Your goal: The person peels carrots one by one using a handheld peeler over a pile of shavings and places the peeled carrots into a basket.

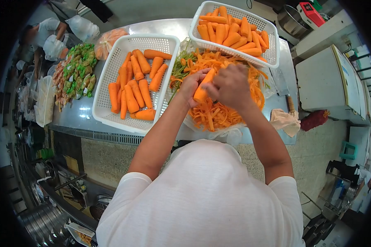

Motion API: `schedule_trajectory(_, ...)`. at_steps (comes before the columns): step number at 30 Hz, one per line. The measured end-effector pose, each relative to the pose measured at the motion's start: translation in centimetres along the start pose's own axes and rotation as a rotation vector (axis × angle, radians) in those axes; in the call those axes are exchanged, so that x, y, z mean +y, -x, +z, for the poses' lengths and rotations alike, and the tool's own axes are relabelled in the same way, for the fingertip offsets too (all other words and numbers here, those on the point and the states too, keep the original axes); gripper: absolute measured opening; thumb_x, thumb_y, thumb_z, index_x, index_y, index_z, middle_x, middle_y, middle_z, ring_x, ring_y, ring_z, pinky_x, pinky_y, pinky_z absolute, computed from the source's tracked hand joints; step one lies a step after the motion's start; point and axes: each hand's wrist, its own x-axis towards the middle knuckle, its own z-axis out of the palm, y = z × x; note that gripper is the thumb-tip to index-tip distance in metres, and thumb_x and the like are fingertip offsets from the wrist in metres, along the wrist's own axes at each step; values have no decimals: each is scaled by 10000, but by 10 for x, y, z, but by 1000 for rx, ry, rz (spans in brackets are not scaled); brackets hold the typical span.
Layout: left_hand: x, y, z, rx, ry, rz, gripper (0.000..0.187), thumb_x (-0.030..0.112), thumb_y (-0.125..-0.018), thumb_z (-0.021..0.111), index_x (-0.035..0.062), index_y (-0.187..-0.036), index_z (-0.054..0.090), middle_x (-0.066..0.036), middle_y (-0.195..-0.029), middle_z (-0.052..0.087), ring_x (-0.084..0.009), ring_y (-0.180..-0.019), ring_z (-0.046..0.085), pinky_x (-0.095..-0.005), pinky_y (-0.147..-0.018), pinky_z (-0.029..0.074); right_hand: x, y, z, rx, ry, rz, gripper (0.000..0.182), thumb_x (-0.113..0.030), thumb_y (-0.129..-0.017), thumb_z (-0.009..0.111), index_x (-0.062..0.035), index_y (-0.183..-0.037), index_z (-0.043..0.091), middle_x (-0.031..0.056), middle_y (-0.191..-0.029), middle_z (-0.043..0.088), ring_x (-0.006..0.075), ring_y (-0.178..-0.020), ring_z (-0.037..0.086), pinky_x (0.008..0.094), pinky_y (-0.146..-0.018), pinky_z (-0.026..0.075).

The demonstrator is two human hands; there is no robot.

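My left hand [190, 87] is wrapped round an orange carrot [204, 87], held tilted over a heap of carrot peelings [218, 117]. Right beside the carrot, my right hand [231, 85] is curled and blurred; what its fingers hold is hidden. Left of my hands, a white perforated basket [101, 88] holds several carrots lying loose. Another white basket [235, 54], beyond the peelings, is piled with carrots. Green stem scraps [179, 70] lie at the left edge of the heap.
A cleaver [279, 81] and a cloth [285, 121] lie on the metal table [80, 113] at right. Green-and-brown packets [79, 68] and an orange-filled bag [108, 43] sit at left. A person [47, 35] stands at the far left. A white cabinet [323, 80] stands at right.
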Motion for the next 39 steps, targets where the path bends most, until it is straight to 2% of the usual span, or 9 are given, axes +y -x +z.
schedule_trajectory(2,3,1,6,123,76,-5,432,191,-997,484,67,-1411,496,-122,-1006,670,-188,-736,690,-299,-550,597,-3,-1,10,51,-19,-41,487,-534,-869,702,-144,-578,673,19,-638,628,217,-696,586,423,-786,396)
schedule_trajectory(4,2,3,-14,-112,-40,-8,446,191,-993,496,50,-1416,491,-135,-1025,664,-180,-742,687,-289,-551,602,10,0,19,99,-42,-79,488,-535,-874,698,-145,-582,681,22,-624,622,219,-687,585,425,-787,395)
schedule_trajectory(9,-2,7,-29,-251,-121,-30,409,236,-1014,484,57,-1380,518,-125,-1031,667,-165,-762,695,-262,-547,605,73,-3,13,-34,306,296,461,-533,-882,689,-150,-630,734,26,-632,630,213,-695,582,420,-765,393)
schedule_trajectory(17,-1,-2,-6,45,130,-47,389,215,-1019,463,53,-1370,507,-84,-995,660,-149,-683,674,-269,-526,589,-12,5,15,83,-58,-80,412,-483,-840,744,-135,-624,700,27,-609,562,229,-719,576,420,-759,395)
schedule_trajectory(19,0,-6,-31,-271,-40,-68,383,213,-994,504,76,-1351,534,-99,-976,679,-172,-694,689,-286,-479,584,19,1,27,48,85,24,428,-511,-850,715,-149,-623,715,16,-637,623,216,-719,584,412,-793,404)
schedule_trajectory(25,-4,-2,-32,-148,-28,-30,411,221,-1018,435,99,-1407,489,-119,-1041,682,-183,-782,710,-296,-485,589,54,0,12,-111,229,300,455,-531,-860,697,-141,-626,713,15,-674,634,206,-783,598,404,-838,390)
schedule_trajectory(28,0,1,-17,-65,21,26,423,174,-994,463,60,-1400,493,-103,-1038,665,-192,-780,705,-320,-578,619,3,0,-1,-24,66,60,414,-493,-821,752,-129,-634,686,22,-704,627,222,-760,574,404,-818,394)
schedule_trajectory(31,2,2,1,56,114,-26,417,244,-1025,436,106,-1416,482,-104,-1027,680,-179,-776,715,-294,-505,605,-21,7,10,20,-70,-54,419,-490,-824,751,-129,-625,680,20,-711,627,215,-773,574,399,-817,391)
schedule_trajectory(39,-2,7,-32,-223,-8,-57,396,246,-1048,472,80,-1407,501,-110,-937,659,-163,-669,664,-279,-499,598,89,2,26,-73,276,262,527,-555,-904,655,-117,-622,738,51,-612,641,247,-676,615,436,-767,404)
